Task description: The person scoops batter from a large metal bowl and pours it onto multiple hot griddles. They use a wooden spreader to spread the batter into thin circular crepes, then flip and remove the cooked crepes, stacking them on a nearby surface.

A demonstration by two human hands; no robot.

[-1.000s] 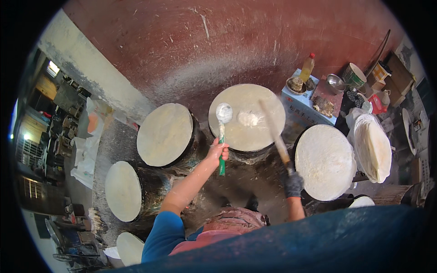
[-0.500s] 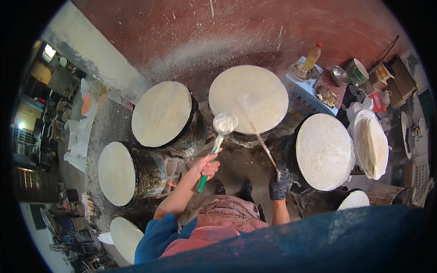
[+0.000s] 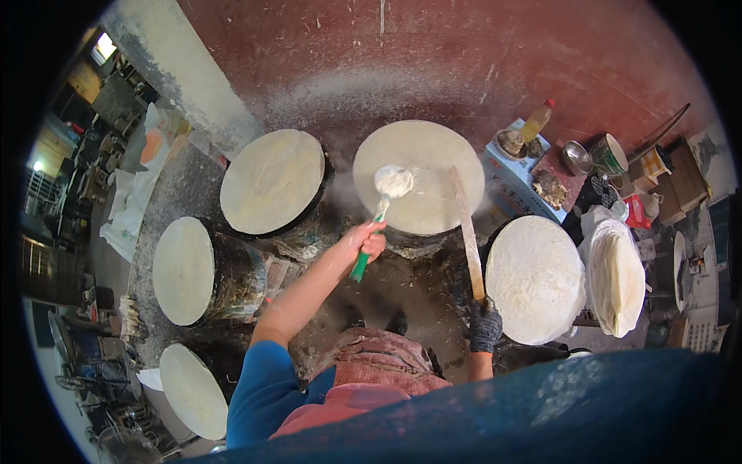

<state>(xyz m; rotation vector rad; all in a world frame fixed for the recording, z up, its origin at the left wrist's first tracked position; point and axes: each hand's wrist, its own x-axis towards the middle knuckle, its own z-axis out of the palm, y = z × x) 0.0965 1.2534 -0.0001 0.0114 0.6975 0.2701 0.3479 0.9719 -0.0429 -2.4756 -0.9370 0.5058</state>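
Here, the left hand (image 3: 365, 242) grips a ladle (image 3: 382, 207), its bowl end beyond the grip over a griddle (image 3: 417, 141). The right hand (image 3: 485, 326) clasps a stick (image 3: 468, 238) slanting over that griddle's edge; right of this grip stand another griddle (image 3: 533, 278) and stacked flatbreads (image 3: 617, 282).

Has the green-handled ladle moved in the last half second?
Yes: against the middle round griddle, the green-handled ladle has moved forward, its bowl going from the near-left rim to just left of centre.

we see dark printed characters (image 3: 522, 199) along the side of a pale blue box (image 3: 506, 182); at far right, a whitish panel (image 3: 702, 336) bears dark marks too small to read.
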